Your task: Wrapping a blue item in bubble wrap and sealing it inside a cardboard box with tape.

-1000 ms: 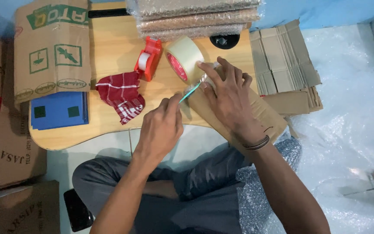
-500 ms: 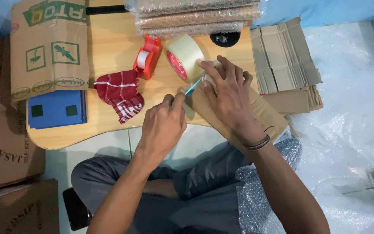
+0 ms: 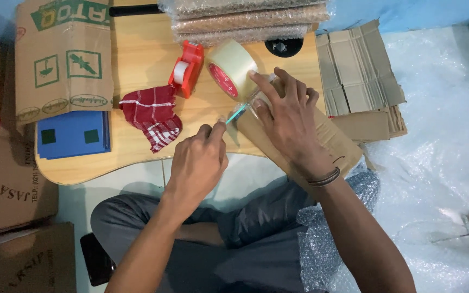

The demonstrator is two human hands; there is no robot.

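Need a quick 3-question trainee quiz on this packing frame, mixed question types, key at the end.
1. True or false: the left hand holds a slim blue-green tool whose tip points at the brown parcel.
2. Which thing lies nearest the red tape dispenser? A) blue flat box B) red checked cloth C) flattened cardboard stack
3. What does the right hand rest on, and which round thing stands just beyond its fingertips?

Key
1. True.
2. B.
3. It presses on the brown parcel at the wooden table's edge; the large roll of clear tape stands just beyond.
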